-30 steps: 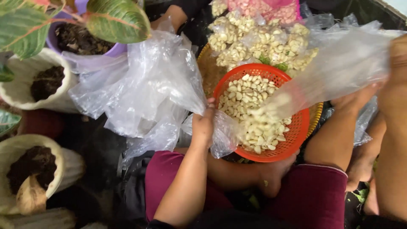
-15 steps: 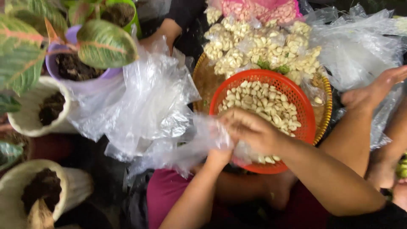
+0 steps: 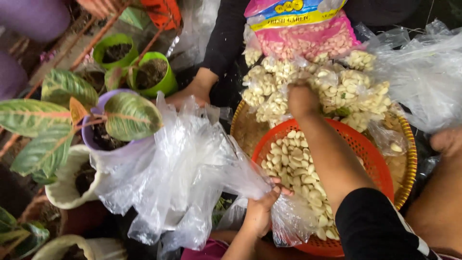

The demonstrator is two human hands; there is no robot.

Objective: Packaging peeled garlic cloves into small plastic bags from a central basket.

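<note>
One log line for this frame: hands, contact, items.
left hand: gripping clear plastic bag | right hand: on bagged garlic pile | red basket: peeled cloves

The person is wearing a black sleeve with thin white stripes on the right arm. The left hand (image 3: 260, 214) and right hand (image 3: 302, 98) are showing bare, with no gloves.

1. Two bright green plastic pots (image 3: 154, 72) of dark soil stand side by side at upper left.
2. A lilac plastic pot (image 3: 113, 149) holds a plant with broad green-and-pink striped leaves (image 3: 132, 115).
3. A cream ribbed pot (image 3: 72, 180) of soil sits just below it.
4. A pink and yellow printed bag (image 3: 303, 29) lies at the top.
</note>
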